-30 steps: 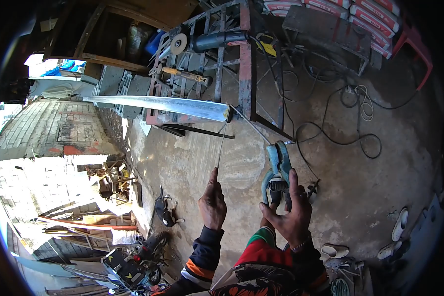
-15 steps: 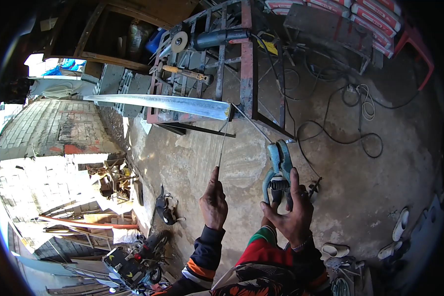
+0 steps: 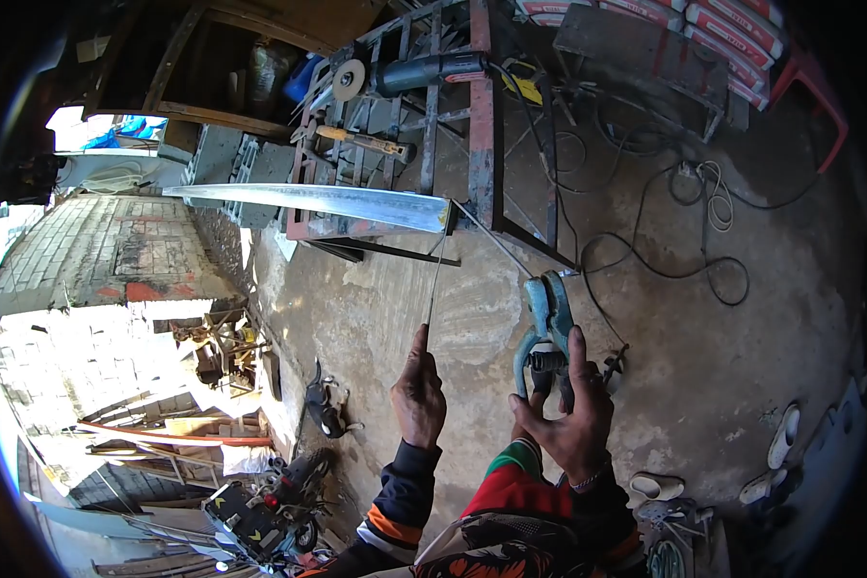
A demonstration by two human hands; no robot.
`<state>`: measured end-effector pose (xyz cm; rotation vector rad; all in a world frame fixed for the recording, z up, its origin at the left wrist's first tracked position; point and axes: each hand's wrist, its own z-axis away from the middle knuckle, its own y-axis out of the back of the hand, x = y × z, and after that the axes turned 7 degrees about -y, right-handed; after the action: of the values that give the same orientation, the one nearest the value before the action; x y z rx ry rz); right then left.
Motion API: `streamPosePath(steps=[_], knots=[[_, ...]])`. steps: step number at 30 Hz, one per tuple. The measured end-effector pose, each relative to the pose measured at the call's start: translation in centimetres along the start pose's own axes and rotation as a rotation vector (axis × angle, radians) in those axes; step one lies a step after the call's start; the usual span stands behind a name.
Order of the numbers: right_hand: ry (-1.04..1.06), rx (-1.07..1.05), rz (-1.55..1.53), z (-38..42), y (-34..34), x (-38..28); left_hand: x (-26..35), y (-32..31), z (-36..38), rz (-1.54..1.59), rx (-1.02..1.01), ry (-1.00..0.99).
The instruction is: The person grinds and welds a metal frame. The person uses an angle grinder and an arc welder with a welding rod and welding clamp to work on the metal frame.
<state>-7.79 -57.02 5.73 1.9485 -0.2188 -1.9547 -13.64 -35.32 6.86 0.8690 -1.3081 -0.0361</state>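
My right hand (image 3: 578,414) is closed around the handles of a teal electrode holder (image 3: 552,306), its black spring showing between them. From the holder's jaws a welding rod (image 3: 491,238) runs up to the near end of a long silvery metal bar (image 3: 347,200). My left hand (image 3: 418,400) grips a second thin rod (image 3: 434,289), index finger stretched along it, with its far tip at the same bar end. The bar lies along the edge of a metal frame bench (image 3: 483,144).
An angle grinder (image 3: 433,73) and a tool with a yellow handle (image 3: 356,141) lie on the bench. Black cables (image 3: 665,265) loop over the concrete floor at right. A dog (image 3: 326,403) lies at left, near a motorcycle (image 3: 275,506). Pale shoes (image 3: 657,486) stand lower right.
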Motion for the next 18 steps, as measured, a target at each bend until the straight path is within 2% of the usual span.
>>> streamPosePath(steps=[15,18], knots=[[-0.006,0.005,-0.057,-0.01,-0.14,-0.21,-0.35,0.16,-0.05,0.008,-0.001,0.016],[0.011,0.067,-0.09,0.0,-0.31,-0.22,-0.59,0.2,0.0,0.011,0.002,0.024]])
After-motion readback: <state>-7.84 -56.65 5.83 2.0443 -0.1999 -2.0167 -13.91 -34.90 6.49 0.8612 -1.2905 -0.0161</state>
